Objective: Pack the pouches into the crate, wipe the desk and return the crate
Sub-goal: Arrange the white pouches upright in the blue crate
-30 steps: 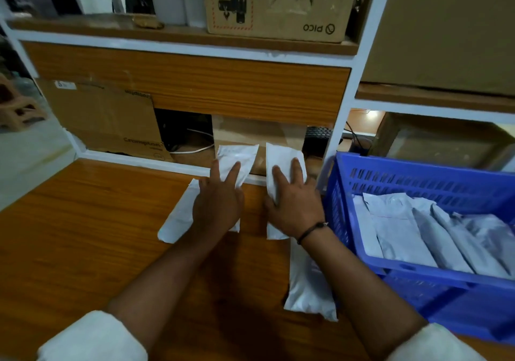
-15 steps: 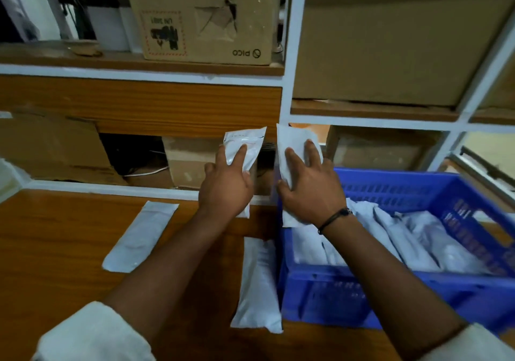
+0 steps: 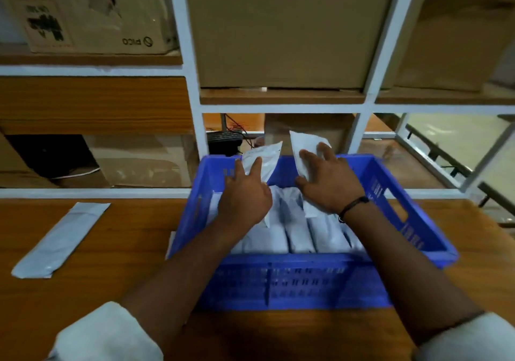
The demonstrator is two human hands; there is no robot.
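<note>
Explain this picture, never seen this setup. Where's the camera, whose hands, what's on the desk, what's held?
There is no machine here. A person works with bare hands, and one wide camera worn on their head looks forward and down, so both arms come in from the bottom edge.

The left hand holds a white pouch and the right hand holds a second pouch. Both are above a blue crate that stands on the wooden desk.

More pouches lie side by side inside the crate. One loose pouch lies flat on the desk, left of the crate and apart from it.

Behind the desk is a white-framed shelf with cardboard boxes.
</note>
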